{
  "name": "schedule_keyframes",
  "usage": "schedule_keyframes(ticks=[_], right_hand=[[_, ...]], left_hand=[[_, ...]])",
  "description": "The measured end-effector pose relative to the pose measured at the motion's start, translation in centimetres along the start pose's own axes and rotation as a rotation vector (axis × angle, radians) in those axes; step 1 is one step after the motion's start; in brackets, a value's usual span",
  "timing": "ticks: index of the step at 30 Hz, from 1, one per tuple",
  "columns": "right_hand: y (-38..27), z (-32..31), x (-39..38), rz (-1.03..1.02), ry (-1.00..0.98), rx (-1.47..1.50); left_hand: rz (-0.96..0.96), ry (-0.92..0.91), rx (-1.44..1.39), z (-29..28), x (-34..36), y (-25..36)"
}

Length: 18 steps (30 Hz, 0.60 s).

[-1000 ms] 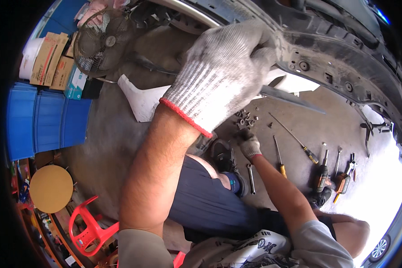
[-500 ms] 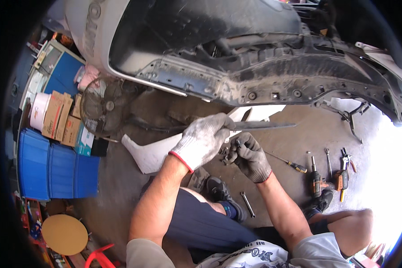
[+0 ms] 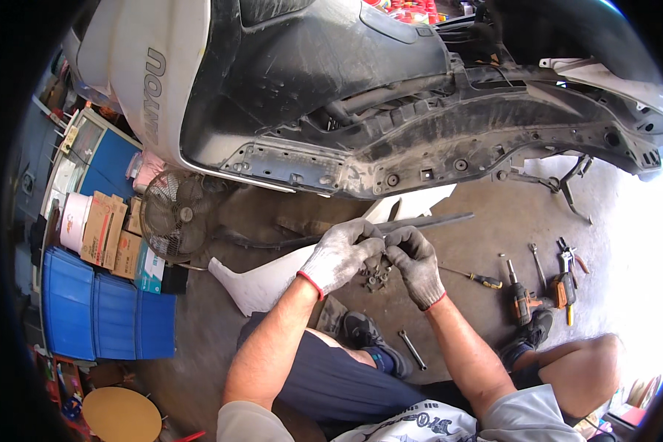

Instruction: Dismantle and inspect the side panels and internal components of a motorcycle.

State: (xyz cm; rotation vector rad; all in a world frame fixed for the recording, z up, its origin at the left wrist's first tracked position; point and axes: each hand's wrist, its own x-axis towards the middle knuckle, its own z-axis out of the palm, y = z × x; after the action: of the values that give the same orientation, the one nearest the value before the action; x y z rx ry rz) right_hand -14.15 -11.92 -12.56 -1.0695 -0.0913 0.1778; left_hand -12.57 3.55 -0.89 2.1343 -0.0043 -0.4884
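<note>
My left hand, in a white knitted glove with dirty fingers, is closed on a long black plastic strip that runs sideways behind both hands. My right hand, in a grey-soiled glove, is closed with thumb and fingers pinched together against the left fingertips. Whatever sits in that pinch is too small and hidden to name. Just below the hands, several small metal fasteners lie on the floor. Beneath the strip rests a white body panel.
Ahead stands a scooter with its dusty frame exposed. On the floor at right are a screwdriver, a cordless drill, a wrench and pliers. Another wrench lies nearer. At left stand a fan and blue bins.
My hands have come together: the right fingers, apart from the left before, now meet them. The strip's right end has shifted slightly left and down in view. The whole view has shifted too.
</note>
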Motion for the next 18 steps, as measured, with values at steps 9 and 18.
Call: schedule_keyframes(ticks=[9, 18], right_hand=[[-1.5, 1.2, -0.3, 0.234, -0.02, 0.241], [-2.1, 1.4, -0.4, 0.236, 0.022, 0.122]], left_hand=[[0.051, 0.066, -0.217, -0.6, 0.1, -0.3], [0.07, 0.028, -0.146, -0.5, 0.5, -0.6]])
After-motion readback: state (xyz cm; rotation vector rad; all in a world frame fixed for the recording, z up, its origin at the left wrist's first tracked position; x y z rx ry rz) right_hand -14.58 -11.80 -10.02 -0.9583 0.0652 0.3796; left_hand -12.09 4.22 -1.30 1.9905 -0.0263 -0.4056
